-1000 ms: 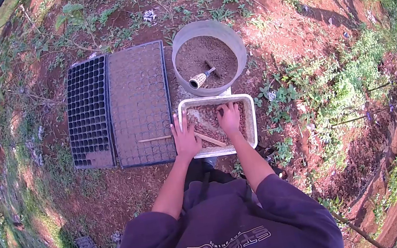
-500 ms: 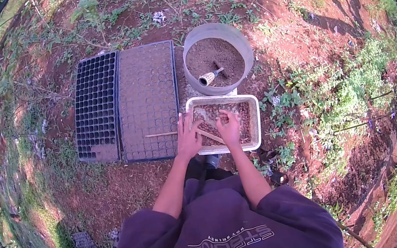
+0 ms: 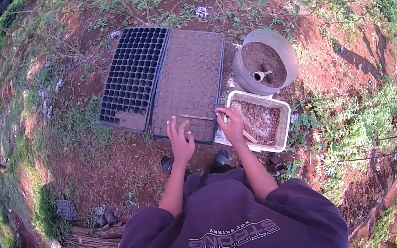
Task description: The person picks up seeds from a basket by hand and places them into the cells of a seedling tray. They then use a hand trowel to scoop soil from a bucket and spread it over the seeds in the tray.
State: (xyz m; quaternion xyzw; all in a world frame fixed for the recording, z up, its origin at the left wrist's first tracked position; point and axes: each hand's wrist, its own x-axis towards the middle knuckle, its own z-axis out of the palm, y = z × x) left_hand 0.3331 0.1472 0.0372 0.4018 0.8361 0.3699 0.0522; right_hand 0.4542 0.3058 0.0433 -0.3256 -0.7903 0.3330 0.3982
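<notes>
My left hand [image 3: 180, 142] hovers at the near edge of a seedling tray [image 3: 187, 75] filled level with brown soil. Its fingers are spread, with nothing visible between them. A thin stick [image 3: 197, 117] lies across the tray's cells. My right hand [image 3: 232, 126] is between that tray and a white tub [image 3: 283, 125], thumb and fingertips pinched together. Whatever the pinch holds is too small to make out. Inside the tub are reddish-brown seed-like pieces [image 3: 262, 117] with whitish powder among them. A flat wooden strip [image 3: 249, 136] leans in it, partly behind my right hand.
A black seedling tray [image 3: 135, 74], mostly unfilled cells, adjoins the soil-filled one on the left. Behind the tub stands a round translucent container [image 3: 287, 58] of soil, with a small cup-like scoop [image 3: 260, 76] inside. Cut sticks [image 3: 89, 244] lie at lower left.
Both hands have left the white tub. My left hand is now over the soil-filled tray's near edge, my right beside its right corner. The view has turned, shifting trays and tub rightward.
</notes>
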